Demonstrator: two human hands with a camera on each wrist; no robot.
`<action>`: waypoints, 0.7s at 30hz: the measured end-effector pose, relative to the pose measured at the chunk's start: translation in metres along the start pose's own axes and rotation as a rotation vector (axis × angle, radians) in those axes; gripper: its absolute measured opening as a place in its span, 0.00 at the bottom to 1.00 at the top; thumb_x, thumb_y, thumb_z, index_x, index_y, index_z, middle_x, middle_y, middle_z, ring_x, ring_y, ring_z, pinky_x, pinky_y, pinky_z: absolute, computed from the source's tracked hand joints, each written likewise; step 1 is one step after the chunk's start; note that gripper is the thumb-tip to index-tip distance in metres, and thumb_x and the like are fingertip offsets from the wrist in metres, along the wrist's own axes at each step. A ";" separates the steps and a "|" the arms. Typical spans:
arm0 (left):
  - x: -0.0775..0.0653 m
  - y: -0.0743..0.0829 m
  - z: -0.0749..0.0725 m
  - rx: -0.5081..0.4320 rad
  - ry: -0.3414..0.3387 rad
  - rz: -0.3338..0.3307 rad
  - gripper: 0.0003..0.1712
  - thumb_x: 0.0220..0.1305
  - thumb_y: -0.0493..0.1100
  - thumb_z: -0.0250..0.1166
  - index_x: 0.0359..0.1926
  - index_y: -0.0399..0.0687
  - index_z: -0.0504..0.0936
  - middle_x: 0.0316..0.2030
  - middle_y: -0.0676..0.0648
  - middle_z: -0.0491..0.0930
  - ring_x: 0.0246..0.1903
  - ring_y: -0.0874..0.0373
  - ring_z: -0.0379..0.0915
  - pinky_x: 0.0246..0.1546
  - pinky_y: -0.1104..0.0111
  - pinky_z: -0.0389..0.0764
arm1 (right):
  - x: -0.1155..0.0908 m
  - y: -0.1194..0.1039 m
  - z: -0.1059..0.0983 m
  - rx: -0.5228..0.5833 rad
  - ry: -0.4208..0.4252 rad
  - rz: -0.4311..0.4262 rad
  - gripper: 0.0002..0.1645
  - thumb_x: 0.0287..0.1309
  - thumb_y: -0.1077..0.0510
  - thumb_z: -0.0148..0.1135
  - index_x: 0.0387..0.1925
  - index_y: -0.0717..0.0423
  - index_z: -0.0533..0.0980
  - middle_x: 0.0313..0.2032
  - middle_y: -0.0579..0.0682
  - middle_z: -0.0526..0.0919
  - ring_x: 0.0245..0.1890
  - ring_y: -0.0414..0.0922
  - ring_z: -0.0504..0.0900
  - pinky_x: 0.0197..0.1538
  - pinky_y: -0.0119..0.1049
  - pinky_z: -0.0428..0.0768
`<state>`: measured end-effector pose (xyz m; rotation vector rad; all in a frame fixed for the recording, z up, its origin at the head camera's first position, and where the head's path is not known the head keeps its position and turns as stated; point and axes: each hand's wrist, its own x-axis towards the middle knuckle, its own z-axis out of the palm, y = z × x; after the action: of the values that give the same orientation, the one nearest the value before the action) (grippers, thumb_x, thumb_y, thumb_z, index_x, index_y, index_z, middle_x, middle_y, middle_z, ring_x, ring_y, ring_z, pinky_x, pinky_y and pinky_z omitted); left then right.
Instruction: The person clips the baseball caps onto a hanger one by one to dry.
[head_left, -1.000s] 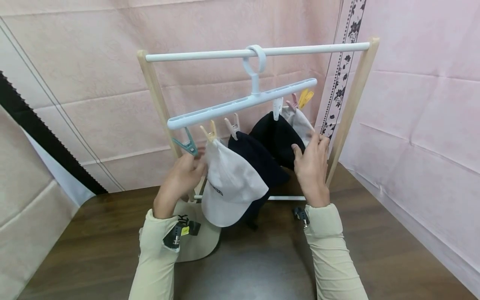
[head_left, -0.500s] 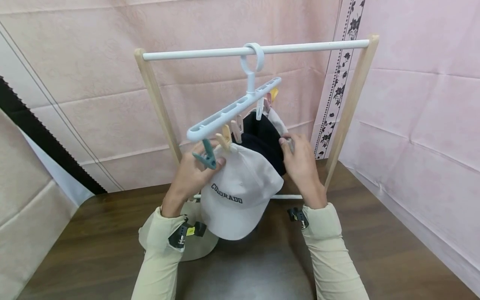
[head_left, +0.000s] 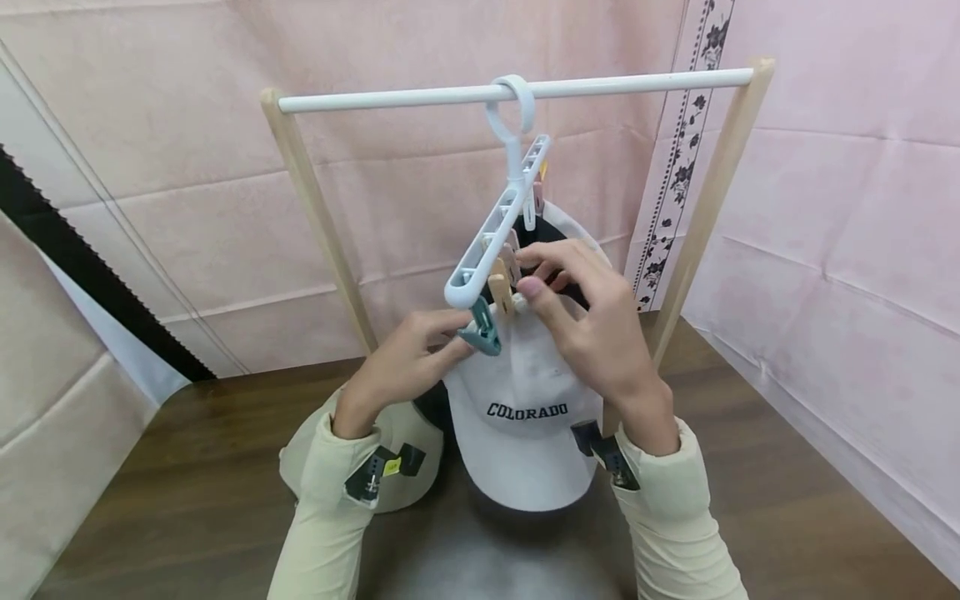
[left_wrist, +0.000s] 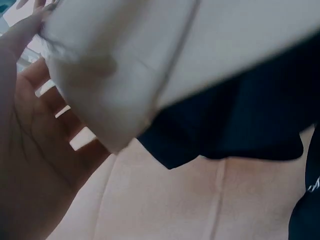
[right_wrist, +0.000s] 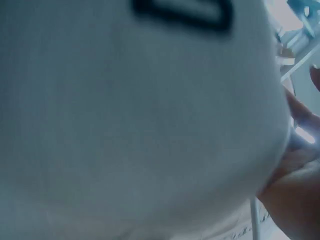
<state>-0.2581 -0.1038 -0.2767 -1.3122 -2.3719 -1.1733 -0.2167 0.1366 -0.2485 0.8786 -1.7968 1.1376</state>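
Observation:
A white cap [head_left: 525, 450] lettered COLORADO hangs from a beige clothespin [head_left: 500, 287] on a light blue clip hanger [head_left: 495, 237]. My left hand [head_left: 408, 362] pinches the cap's left edge; in the left wrist view the thumb is at its border and the fingers pass behind. A teal clothespin [head_left: 482, 329] hangs beside these fingertips. My right hand [head_left: 600, 329] is at the cap's upper right, thumb and fingers apart near the pins. Behind hang a dark cap [left_wrist: 225, 115], mostly hidden in the head view, and another pale cap [head_left: 573, 225].
The hanger hooks over the white bar [head_left: 637, 85] of a wood-sided rack [head_left: 708, 200]. A beige cap [head_left: 408, 479] lies on the brown table [head_left: 187, 500], partly under the left forearm. Pink cloth [head_left: 420, 208] covers the walls.
The hanger has swung round so its near end points toward me, and the white cap now faces front. My right hand has moved left from the rear caps to the pins; the left hand moved right.

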 end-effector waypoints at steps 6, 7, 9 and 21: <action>-0.001 0.000 -0.005 0.001 -0.012 -0.022 0.17 0.84 0.42 0.54 0.52 0.42 0.89 0.39 0.48 0.86 0.35 0.58 0.79 0.39 0.63 0.84 | -0.002 -0.008 0.017 0.031 -0.078 0.028 0.21 0.69 0.62 0.70 0.60 0.66 0.80 0.46 0.55 0.85 0.43 0.45 0.84 0.51 0.32 0.84; -0.002 -0.001 -0.006 0.016 -0.011 -0.027 0.17 0.84 0.42 0.54 0.52 0.43 0.89 0.38 0.49 0.85 0.34 0.58 0.79 0.37 0.64 0.83 | -0.002 -0.008 0.019 0.039 -0.080 0.038 0.21 0.69 0.63 0.69 0.60 0.66 0.79 0.46 0.55 0.85 0.43 0.45 0.85 0.50 0.32 0.85; -0.002 -0.001 -0.008 0.044 -0.014 -0.040 0.16 0.83 0.43 0.55 0.51 0.44 0.89 0.36 0.49 0.84 0.34 0.58 0.78 0.36 0.63 0.81 | -0.001 -0.008 0.021 0.047 -0.079 0.056 0.19 0.71 0.63 0.68 0.59 0.65 0.79 0.44 0.54 0.86 0.40 0.44 0.85 0.48 0.32 0.85; -0.024 -0.027 -0.035 0.213 -0.137 -0.318 0.17 0.81 0.51 0.60 0.58 0.47 0.85 0.49 0.48 0.88 0.46 0.57 0.84 0.53 0.55 0.84 | 0.000 -0.007 0.004 0.009 -0.143 0.236 0.20 0.65 0.73 0.63 0.58 0.63 0.76 0.41 0.54 0.82 0.38 0.46 0.78 0.47 0.33 0.77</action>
<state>-0.2718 -0.1518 -0.2805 -1.0040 -2.7924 -0.8907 -0.2117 0.1301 -0.2473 0.7848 -2.0560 1.2573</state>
